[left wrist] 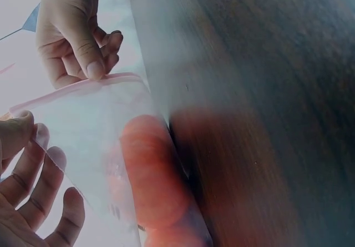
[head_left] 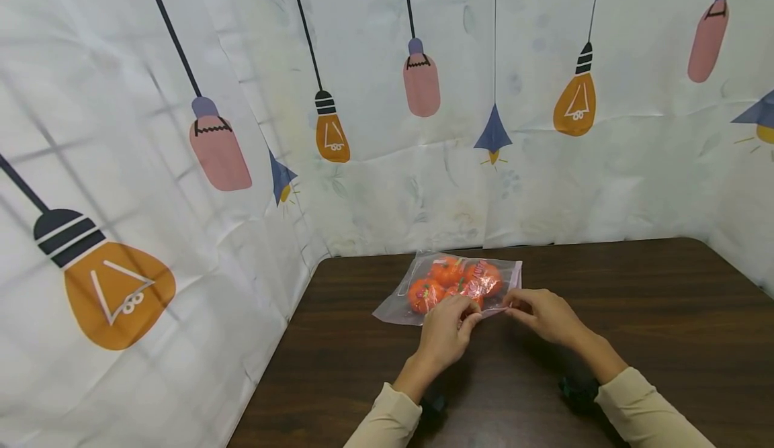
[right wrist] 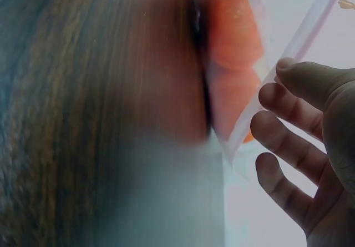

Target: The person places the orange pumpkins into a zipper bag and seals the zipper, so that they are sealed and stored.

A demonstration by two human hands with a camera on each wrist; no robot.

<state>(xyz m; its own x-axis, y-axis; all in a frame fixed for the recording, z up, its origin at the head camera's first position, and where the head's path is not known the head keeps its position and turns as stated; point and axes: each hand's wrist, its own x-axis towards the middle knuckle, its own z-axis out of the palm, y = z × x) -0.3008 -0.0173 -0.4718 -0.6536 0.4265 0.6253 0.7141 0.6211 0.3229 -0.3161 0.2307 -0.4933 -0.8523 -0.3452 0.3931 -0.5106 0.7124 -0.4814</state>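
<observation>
A clear zip bag with a pink strip along its mouth lies towards the far side of the table. Inside it are several round orange-red fruits that look like tomatoes. My left hand pinches the bag's near edge between thumb and index finger, beside the fruits. With thumb and index finger, my right hand pinches the pink strip near its near corner. The other fingers of the right hand are loosely bent beside the bag.
The dark wood table spreads around the bag. White cloth printed with hanging lamps stands behind the table and along its left side. A small dark object sits by the right wrist.
</observation>
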